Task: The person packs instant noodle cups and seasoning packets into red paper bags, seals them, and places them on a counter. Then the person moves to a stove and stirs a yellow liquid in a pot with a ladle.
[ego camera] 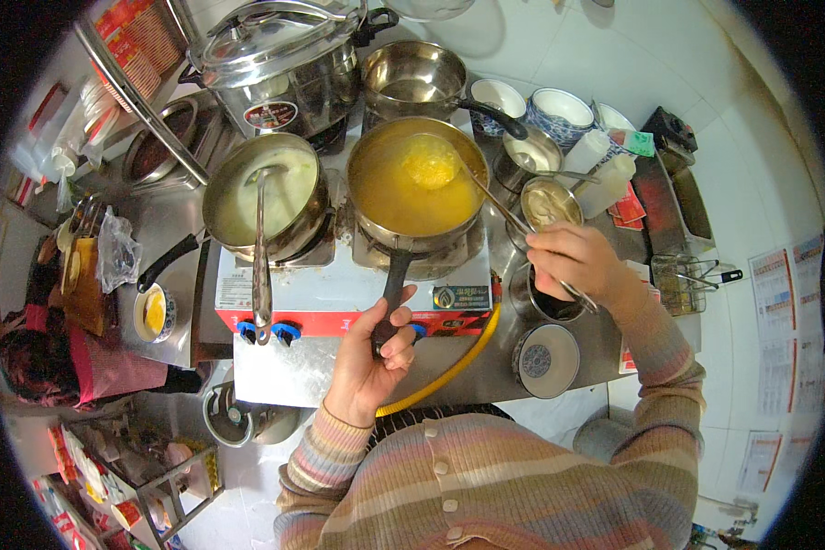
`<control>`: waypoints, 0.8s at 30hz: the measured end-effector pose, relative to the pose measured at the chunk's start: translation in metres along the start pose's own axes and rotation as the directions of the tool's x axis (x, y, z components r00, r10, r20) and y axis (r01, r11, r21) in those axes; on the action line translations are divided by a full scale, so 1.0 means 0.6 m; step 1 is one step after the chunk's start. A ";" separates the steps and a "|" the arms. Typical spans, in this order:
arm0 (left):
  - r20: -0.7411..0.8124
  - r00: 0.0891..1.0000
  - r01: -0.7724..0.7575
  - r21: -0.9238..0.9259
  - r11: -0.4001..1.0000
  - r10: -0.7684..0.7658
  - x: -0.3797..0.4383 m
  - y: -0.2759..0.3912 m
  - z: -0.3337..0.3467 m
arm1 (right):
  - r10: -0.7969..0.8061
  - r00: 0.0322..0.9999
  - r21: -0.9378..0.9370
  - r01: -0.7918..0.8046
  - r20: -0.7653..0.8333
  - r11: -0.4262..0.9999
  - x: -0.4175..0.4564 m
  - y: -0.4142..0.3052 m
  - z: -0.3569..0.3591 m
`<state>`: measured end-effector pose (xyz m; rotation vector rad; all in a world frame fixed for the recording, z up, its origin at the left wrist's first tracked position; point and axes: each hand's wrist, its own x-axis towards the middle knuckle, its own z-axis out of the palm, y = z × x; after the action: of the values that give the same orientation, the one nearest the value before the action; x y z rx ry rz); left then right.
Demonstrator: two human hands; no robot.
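My left hand (pixel 378 357) grips the black handle (pixel 397 275) of a steel saucepan (pixel 357 223) on the right burner of a gas stove (pixel 361 285). Yellow soup or porridge (pixel 399 206) fills much of the pan. In my right hand (pixel 577 265) is the metal handle of a ladle (pixel 496 199). Its bowl sits at the liquid's surface, heaped with thick yellow food (pixel 430 161). On the left burner stands a second saucepan (pixel 316 206) of pale, milky liquid, with another ladle (pixel 261 254) resting across its rim.
Behind the burners stand a large lidded steel pot (pixel 282 82) and a saucepan (pixel 412 82). Right of the stove are small metal pots (pixel 552 203), squeeze bottles (pixel 608 185) and a patterned bowl (pixel 547 361). A yellow hose (pixel 447 378) curves below the stove. Another person (pixel 103 357) is at left.
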<state>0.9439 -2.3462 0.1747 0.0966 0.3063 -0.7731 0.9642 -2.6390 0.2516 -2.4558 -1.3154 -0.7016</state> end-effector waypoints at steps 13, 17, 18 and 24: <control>-0.016 0.999 0.042 0.038 0.998 -0.042 0.008 0.003 0.014 | 0.421 0.853 0.263 -0.349 -0.308 0.899 0.029 0.076 0.053; -0.043 0.999 0.008 0.018 1.000 -0.007 -0.003 0.006 0.011 | 0.849 0.523 0.492 -0.719 -0.082 0.491 0.061 0.092 0.035; -0.037 0.999 -0.005 0.013 1.000 0.005 -0.003 0.004 0.013 | 0.836 0.541 0.508 -0.697 -0.091 0.507 0.066 0.093 0.050; -0.064 0.998 0.018 0.076 0.997 -0.013 0.000 0.008 0.019 | 0.768 0.635 0.585 -0.656 0.085 0.477 0.068 0.080 0.037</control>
<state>0.9499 -2.3451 0.1856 0.1913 0.3378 -0.7986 1.0300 -2.6265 0.2540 -2.0478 -0.2255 -0.2332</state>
